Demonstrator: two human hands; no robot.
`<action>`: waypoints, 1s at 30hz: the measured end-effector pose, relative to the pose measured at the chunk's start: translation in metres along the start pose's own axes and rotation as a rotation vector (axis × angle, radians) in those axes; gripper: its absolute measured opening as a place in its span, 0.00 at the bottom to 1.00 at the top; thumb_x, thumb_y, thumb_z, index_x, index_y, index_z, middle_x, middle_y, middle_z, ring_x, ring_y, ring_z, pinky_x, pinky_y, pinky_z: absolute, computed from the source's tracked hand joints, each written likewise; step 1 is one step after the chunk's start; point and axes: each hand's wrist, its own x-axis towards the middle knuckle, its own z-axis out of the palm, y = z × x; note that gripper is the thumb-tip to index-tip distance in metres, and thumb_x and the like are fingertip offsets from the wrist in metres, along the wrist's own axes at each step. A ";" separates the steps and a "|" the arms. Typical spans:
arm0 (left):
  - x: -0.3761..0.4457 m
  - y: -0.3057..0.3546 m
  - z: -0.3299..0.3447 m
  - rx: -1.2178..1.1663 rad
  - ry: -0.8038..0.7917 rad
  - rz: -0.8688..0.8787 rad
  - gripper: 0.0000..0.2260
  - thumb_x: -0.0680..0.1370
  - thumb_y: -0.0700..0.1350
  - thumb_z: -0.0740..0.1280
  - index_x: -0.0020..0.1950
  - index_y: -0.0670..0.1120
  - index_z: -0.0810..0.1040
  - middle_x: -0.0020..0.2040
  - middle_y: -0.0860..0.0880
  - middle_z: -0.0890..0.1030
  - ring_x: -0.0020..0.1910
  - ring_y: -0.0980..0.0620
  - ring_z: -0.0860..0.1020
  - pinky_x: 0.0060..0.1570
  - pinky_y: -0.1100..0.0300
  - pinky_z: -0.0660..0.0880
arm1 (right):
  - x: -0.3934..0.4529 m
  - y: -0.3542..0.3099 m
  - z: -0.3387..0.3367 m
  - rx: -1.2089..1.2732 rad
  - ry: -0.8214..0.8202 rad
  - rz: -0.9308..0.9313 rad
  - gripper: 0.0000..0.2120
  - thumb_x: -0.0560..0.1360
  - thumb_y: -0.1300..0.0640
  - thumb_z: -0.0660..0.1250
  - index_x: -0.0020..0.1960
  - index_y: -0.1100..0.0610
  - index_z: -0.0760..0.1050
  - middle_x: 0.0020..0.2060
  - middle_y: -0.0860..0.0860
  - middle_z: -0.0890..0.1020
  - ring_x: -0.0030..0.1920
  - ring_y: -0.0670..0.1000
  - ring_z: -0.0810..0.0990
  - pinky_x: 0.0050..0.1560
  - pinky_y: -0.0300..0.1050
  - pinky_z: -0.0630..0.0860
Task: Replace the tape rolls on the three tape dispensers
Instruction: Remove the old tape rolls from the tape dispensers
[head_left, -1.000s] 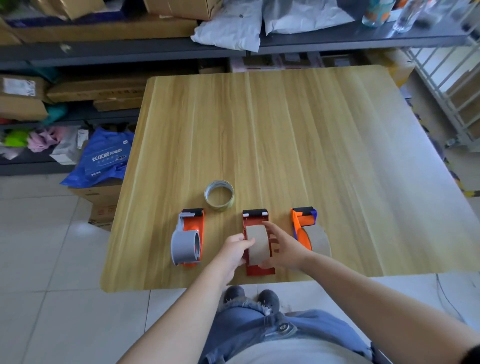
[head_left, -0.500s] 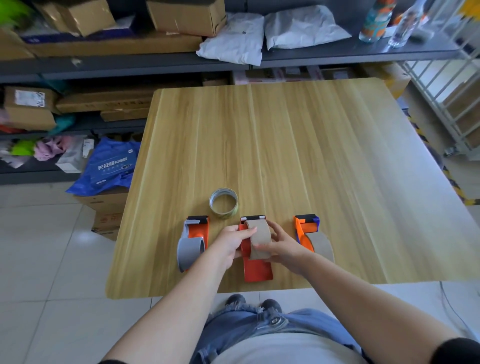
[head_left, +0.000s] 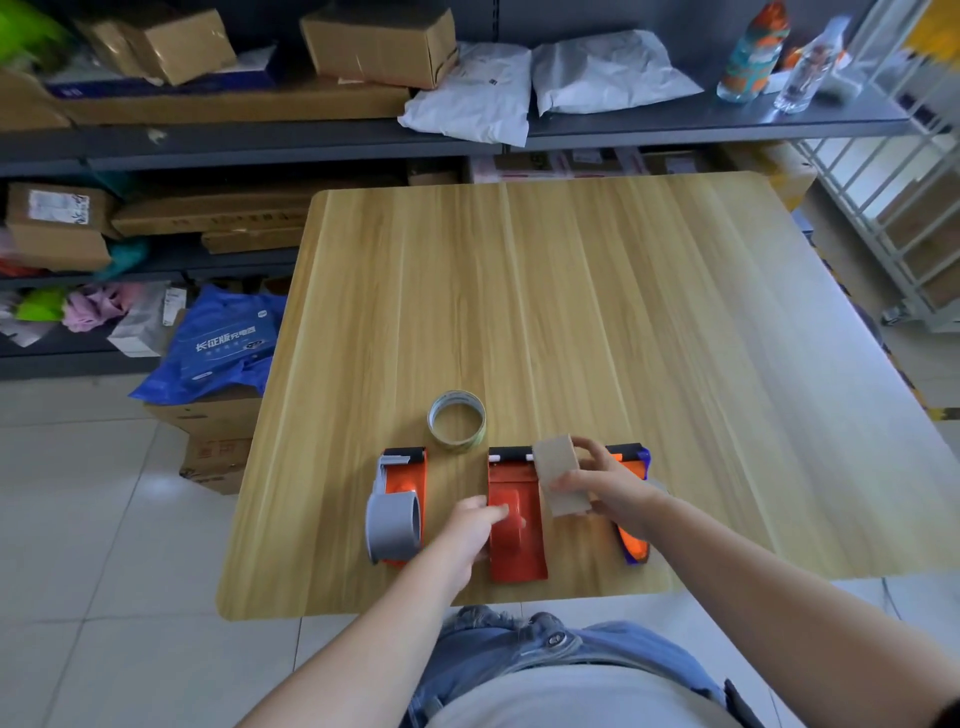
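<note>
Count: three tape dispensers lie in a row near the 6 o'clock edge of the tabletop (head_left: 571, 312). One loose tape roll (head_left: 456, 421) lies flat just beyond them, between the left and middle units.

Left dispenser (head_left: 402, 488): orange body, one grey roll (head_left: 393, 526) mounted on it. Middle dispenser (head_left: 515, 519): red body, hub bare. Right dispenser (head_left: 632, 540): orange and blue, largely hidden behind the right hand.

Right hand (head_left: 608, 488): fingers and thumb curl round one brown cardboard roll (head_left: 560, 475) and hold it clear of the tabletop. The roll sits at 9 o'clock from the palm, above the gap between the middle and right dispensers, its far end beside the black front bar of the middle unit.

Left hand (head_left: 475, 525): rests against the left edge of the middle dispenser, fingertips on the red body at 3 o'clock from the knuckles. Whether the fingers grip or only press cannot be told.

Change from half a second ago: the brown roll then sat on the middle dispenser, with both hands at it. It is now off the hub and displaced toward 3 o'clock. The left hand has stayed at the red body. The grey roll and the loose roll have not moved.
</note>
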 end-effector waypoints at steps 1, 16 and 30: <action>0.001 -0.003 0.001 0.020 0.012 -0.013 0.07 0.79 0.41 0.61 0.52 0.44 0.77 0.47 0.45 0.83 0.49 0.48 0.79 0.49 0.56 0.73 | 0.000 -0.003 -0.001 -0.007 -0.008 -0.009 0.39 0.61 0.57 0.71 0.69 0.50 0.62 0.57 0.55 0.75 0.52 0.55 0.78 0.47 0.48 0.77; 0.012 -0.004 -0.006 0.007 -0.006 -0.125 0.06 0.76 0.37 0.65 0.52 0.45 0.76 0.54 0.42 0.81 0.55 0.44 0.79 0.58 0.47 0.76 | 0.054 -0.063 0.029 -0.802 0.264 -0.161 0.40 0.67 0.53 0.70 0.74 0.49 0.55 0.66 0.53 0.64 0.68 0.58 0.60 0.59 0.49 0.69; 0.024 0.017 -0.013 0.490 0.215 0.162 0.13 0.74 0.44 0.68 0.56 0.49 0.69 0.52 0.53 0.73 0.50 0.54 0.73 0.42 0.64 0.69 | 0.083 -0.069 0.021 -0.977 0.330 -0.094 0.48 0.65 0.47 0.74 0.76 0.50 0.49 0.72 0.51 0.61 0.72 0.56 0.57 0.61 0.53 0.71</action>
